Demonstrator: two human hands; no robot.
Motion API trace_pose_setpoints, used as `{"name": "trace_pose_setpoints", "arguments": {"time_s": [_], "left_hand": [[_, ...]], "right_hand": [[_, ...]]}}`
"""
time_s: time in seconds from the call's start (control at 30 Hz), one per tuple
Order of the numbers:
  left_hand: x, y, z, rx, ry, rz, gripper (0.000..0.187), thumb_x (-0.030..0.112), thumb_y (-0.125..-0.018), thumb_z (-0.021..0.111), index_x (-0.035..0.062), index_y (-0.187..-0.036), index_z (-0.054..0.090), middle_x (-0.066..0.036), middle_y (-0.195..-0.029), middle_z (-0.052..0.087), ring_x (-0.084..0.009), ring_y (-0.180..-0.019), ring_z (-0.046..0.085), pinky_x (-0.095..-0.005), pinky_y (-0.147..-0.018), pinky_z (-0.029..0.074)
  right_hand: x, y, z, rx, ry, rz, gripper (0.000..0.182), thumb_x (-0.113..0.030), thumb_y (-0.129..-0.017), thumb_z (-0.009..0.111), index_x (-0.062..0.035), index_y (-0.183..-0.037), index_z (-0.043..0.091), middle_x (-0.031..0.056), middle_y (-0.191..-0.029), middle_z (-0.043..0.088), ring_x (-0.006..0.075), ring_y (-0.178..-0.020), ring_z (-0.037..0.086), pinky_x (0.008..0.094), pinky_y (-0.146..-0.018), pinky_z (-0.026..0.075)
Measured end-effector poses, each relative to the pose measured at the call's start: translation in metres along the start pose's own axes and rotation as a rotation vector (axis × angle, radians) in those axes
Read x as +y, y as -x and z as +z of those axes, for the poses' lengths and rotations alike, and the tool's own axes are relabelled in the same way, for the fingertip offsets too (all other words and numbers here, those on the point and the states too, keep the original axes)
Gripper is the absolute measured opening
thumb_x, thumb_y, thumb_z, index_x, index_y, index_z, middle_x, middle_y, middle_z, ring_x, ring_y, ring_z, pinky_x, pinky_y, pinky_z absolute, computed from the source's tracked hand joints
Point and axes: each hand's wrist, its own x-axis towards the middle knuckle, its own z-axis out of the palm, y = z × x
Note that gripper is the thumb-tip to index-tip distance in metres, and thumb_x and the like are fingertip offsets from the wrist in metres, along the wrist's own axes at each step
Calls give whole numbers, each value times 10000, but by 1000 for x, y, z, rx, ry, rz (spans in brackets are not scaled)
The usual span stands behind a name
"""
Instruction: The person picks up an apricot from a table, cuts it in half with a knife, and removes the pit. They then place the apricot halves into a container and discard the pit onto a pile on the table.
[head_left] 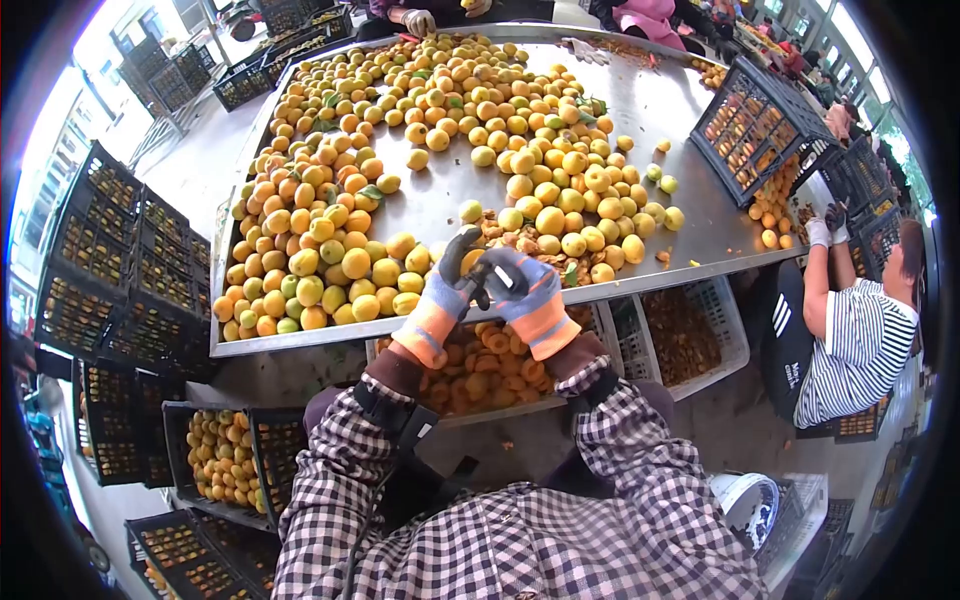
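Both my hands wear orange and blue-grey gloves with dark fingertips, close together over the near edge of a metal table (650, 105). My left hand (442, 305) is curled around an apricot (470, 261), only part of which shows between the dark fingers. My right hand (535, 305) is closed in a pinch right beside it; what it grips is hidden by the fingers. Just beyond them lie apricot scraps (522, 240) and a large heap of whole apricots (345, 230). Below my wrists, under the table edge, a crate holds halved apricots (485, 370).
A white crate (738, 335) of dark scraps stands right of the halves. Black crates of apricots (135, 265) are stacked at left; another crate (745, 145) tips fruit onto the table's right end. A co-worker in stripes (858, 345) sits at right; gloved hands (415, 20) work opposite.
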Motion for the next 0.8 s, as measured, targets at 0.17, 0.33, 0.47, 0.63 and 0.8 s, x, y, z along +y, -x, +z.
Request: {"name": "trace_pose_setpoints", "arguments": {"time_s": [0.17,0.33,0.47,0.63,0.8], "left_hand": [[26,12,-15,33,266,-107,404,25,-847,577,24,-1249,543,-48,-1077,592,-130,-912,585,-273,-727,555],[30,24,-9,1,162,-26,423,36,-859,582,32,-1279,538,-41,-1023,601,-100,-822,574,-218,-670,495],[32,31,0,-16,248,-199,443,60,-841,605,66,-1280,547,-15,-907,609,-57,-650,538,-198,-567,435],[23,33,14,-90,99,-218,426,113,-822,666,86,-1232,552,8,-896,631,-40,-670,556,-171,-539,415],[24,35,17,-108,44,-134,345,125,-823,703,56,-1140,584,4,-921,621,-44,-724,573,-201,-621,474]], "right_hand": [[18,-28,-14,262,30,26,196,-113,-845,718,-25,-980,608,62,-851,656,152,-727,613,274,-678,495],[-20,-33,-25,296,-449,323,97,-91,-872,684,-43,-895,603,3,-682,561,51,-552,486,210,-478,392],[-42,-37,-22,440,-925,96,173,-204,-949,597,-39,-969,549,33,-569,479,86,-338,353,233,-296,290],[-67,-38,-22,480,-992,-93,217,-241,-976,558,-26,-973,526,44,-555,461,97,-344,357,234,-295,307],[-68,-29,-12,421,-760,-122,275,-301,-984,542,-31,-1034,537,49,-627,516,98,-380,379,238,-331,319]]}}
